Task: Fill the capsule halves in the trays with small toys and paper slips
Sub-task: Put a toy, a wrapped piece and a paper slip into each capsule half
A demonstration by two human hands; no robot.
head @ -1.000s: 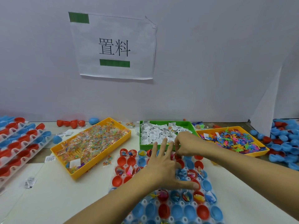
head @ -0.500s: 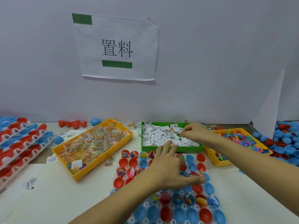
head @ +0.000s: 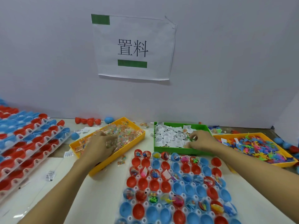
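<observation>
We've got the capsule tray (head: 176, 183) sitting at 6 o'clock on the bench (head: 40, 199), red and blue halves up, some already holding little toys and paper slips, others bare. Its near edge is cut off by the frame, so we can't count the rows.

Our left hand (head: 101, 147) is at 9 o'clock from the tray, down in the yellow bin (head: 137, 131) of clear bagged toys. Its fingers curl into the pile, and there's a blurry bag against them, but honestly we can't tell if it's actually gripped.

Our right hand (head: 199, 141) is at 12 o'clock, in the green bin (head: 171, 150) of paper slips (head: 169, 138). Its fingers are bent and pinching at the slips, with something green near the fingertips that's too small to identify.

At 2 o'clock sits another yellow bin (head: 284, 163) of colourful plastic figures, partly behind our right forearm. Stacked trays (head: 27, 143) at 9 o'clock run off the left edge.
</observation>
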